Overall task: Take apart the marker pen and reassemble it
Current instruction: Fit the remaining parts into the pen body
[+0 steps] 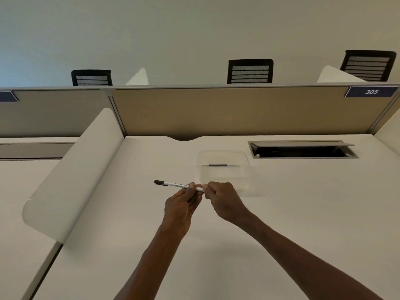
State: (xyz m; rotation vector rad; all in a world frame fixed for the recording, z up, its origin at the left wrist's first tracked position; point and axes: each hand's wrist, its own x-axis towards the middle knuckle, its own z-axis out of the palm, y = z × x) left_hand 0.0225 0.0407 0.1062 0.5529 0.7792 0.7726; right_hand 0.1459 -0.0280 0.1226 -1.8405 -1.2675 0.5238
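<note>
1. A person's two bare forearms reach forward from the bottom edge over a pale desk, and the hands meet near the middle of the view.
2. The left hand is turned palm-up, with its fingers curled around the white barrel of a marker pen.
3. The right hand is closed in a loose fist, and its thumb and fingertips pinch the right end of the pen, which the hand hides.
4. The two hands sit just beside each other, almost touching, with the pen bridging them.
5. The pen is held above the desk, nearly level, tilted slightly upward to the left.
6. Its black cap sticks out to the left, past the left hand, and is still on the barrel.
7. Small dark print runs along the barrel, too small to read.
8. Just behind the hands, a clear plastic tray rests on the desk.
9. To the right of the tray, an open cable hatch is set into the desk, its lid tilted up.
10. A tan partition stands along the back of the desk, carrying a dark blue sign that reads 305.
11. A rounded white side divider rises on the left of the desk.
12. Three black office chairs show above the partition.
</note>
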